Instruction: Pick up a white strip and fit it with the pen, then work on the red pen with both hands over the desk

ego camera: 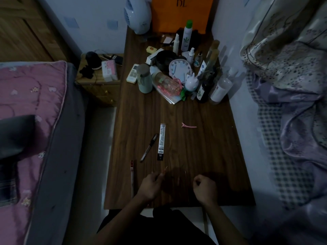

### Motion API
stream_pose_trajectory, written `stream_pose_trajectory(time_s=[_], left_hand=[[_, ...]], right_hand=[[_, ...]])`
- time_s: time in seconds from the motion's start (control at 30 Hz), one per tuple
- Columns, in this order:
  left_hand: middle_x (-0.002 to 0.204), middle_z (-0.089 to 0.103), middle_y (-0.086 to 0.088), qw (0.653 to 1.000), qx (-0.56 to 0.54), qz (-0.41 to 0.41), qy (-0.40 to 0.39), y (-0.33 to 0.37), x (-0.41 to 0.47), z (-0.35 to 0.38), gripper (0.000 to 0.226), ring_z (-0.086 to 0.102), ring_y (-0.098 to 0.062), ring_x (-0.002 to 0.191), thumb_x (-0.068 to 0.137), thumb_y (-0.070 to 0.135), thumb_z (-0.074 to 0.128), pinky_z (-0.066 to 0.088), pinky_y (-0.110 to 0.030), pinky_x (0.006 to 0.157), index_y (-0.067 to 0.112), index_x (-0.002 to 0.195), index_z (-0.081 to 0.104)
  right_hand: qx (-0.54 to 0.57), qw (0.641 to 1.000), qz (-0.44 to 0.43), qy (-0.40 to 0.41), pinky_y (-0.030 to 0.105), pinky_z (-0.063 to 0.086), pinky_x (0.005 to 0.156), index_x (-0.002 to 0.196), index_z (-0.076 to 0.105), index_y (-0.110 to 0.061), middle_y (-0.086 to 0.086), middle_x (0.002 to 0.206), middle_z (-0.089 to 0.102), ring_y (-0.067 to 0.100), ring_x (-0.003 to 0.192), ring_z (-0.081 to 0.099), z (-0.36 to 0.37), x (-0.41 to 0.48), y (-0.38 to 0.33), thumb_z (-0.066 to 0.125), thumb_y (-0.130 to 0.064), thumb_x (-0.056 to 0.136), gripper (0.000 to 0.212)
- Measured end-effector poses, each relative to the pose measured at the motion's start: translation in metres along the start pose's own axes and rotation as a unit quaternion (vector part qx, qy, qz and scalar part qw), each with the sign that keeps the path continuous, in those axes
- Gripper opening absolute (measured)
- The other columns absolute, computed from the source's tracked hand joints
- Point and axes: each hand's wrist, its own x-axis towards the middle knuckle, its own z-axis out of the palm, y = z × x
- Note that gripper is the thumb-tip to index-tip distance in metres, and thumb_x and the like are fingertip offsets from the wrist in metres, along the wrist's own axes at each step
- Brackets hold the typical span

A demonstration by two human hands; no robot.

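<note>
The left hand [150,185] pinches a thin, pale reddish stick [164,170], slightly tilted; the right hand [205,189], apart, is fisted, contents indiscernible.

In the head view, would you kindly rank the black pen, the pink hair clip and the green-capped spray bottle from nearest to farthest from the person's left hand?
From the left hand:
1. Black pen, lying just beyond the hand, slightly left.
2. Pink hair clip, farther up the table, to the right.
3. Green-capped spray bottle, standing at the far end among the clutter.
</note>
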Motion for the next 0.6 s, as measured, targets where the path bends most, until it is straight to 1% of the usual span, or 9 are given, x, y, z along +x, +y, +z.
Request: stream_pose_trajectory(time_s=[0.1,0.2,0.23,0.3,0.4,0.47,0.53,0.57,0.6], left_hand=[[0.081,0.07,-0.008,1.0,-0.001,0.004,-0.003,0.0,0.0,0.002,0.038,0.063,-0.015,0.072,0.101,0.031,0.042,0.042,-0.027,0.063,0.008,0.083,0.066],[0.069,0.061,0.006,1.0,-0.001,0.008,-0.005,0.001,-0.001,0.003,0.036,0.056,-0.002,0.06,0.101,0.03,0.042,0.037,-0.012,0.051,0.02,0.072,0.059],[0.069,0.061,0.006,1.0,-0.003,0.006,-0.007,0.001,-0.002,0.003,0.035,0.056,-0.003,0.06,0.101,0.03,0.042,0.038,-0.012,0.051,0.019,0.073,0.06],[0.073,0.064,0.002,1.0,-0.006,0.006,-0.007,-0.001,-0.003,0.002,0.036,0.058,-0.008,0.065,0.102,0.031,0.042,0.04,-0.019,0.056,0.012,0.081,0.064],[0.083,0.069,-0.011,1.0,-0.013,0.011,0.005,-0.002,-0.005,0.0,0.038,0.06,-0.015,0.072,0.101,0.029,0.043,0.042,-0.026,0.064,0.003,0.087,0.066],[0.087,0.07,-0.015,1.0,-0.007,0.015,0.02,-0.002,-0.005,-0.001,0.037,0.061,-0.017,0.074,0.101,0.029,0.045,0.041,-0.028,0.066,0.003,0.087,0.066],[0.085,0.07,-0.01,1.0,-0.004,0.012,0.021,-0.001,-0.005,-0.001,0.034,0.062,-0.015,0.075,0.1,0.03,0.046,0.042,-0.027,0.066,0.008,0.085,0.066],[0.083,0.07,-0.004,1.0,-0.01,0.009,0.015,-0.001,-0.005,0.0,0.031,0.062,-0.008,0.074,0.1,0.03,0.046,0.042,-0.023,0.065,0.014,0.082,0.067],[0.08,0.068,0.003,1.0,-0.021,0.009,0.006,0.0,-0.006,0.0,0.028,0.061,0.001,0.072,0.099,0.029,0.047,0.042,-0.015,0.063,0.02,0.08,0.066]], right_hand=[[0.005,1.0,-0.007,0.006,0.026,0.054,0.071,0.091,0.075,-0.018,0.001,0.093,0.076,0.018,0.084,0.069,0.001,0.0,0.001,0.067,-0.015,0.088,0.009],[0.027,1.0,-0.003,0.001,0.031,0.057,0.076,0.096,0.075,-0.015,0.003,0.097,0.077,0.02,0.088,0.07,0.003,0.0,0.004,0.068,-0.015,0.087,0.011],[0.038,0.999,-0.001,0.0,0.031,0.057,0.078,0.098,0.075,-0.014,0.003,0.098,0.077,0.02,0.089,0.07,0.003,0.0,0.005,0.069,-0.015,0.088,0.012],[0.058,0.998,0.002,0.002,0.029,0.056,0.078,0.1,0.075,-0.013,0.004,0.099,0.077,0.019,0.088,0.07,0.003,-0.001,0.006,0.07,-0.015,0.088,0.013],[0.087,0.996,0.014,0.014,0.025,0.052,0.077,0.101,0.075,-0.012,0.004,0.099,0.076,0.018,0.088,0.068,0.001,-0.004,0.007,0.07,-0.014,0.088,0.013],[0.115,0.993,0.022,0.031,0.02,0.048,0.072,0.1,0.074,-0.015,-0.001,0.095,0.074,0.012,0.085,0.064,-0.004,-0.006,0.003,0.07,-0.014,0.089,0.011],[0.152,0.987,0.028,0.037,0.011,0.041,0.065,0.098,0.073,-0.023,-0.014,0.088,0.067,0.007,0.083,0.062,-0.011,-0.01,-0.007,0.067,-0.017,0.091,0.01],[0.181,0.982,0.033,0.031,0.01,0.041,0.063,0.095,0.072,-0.028,-0.019,0.086,0.064,0.007,0.083,0.063,-0.015,-0.012,-0.014,0.066,-0.019,0.092,0.011],[0.218,0.975,0.04,0.016,0.012,0.043,0.062,0.091,0.07,-0.032,-0.02,0.085,0.065,0.006,0.08,0.065,-0.02,-0.013,-0.022,0.066,-0.021,0.092,0.012]])
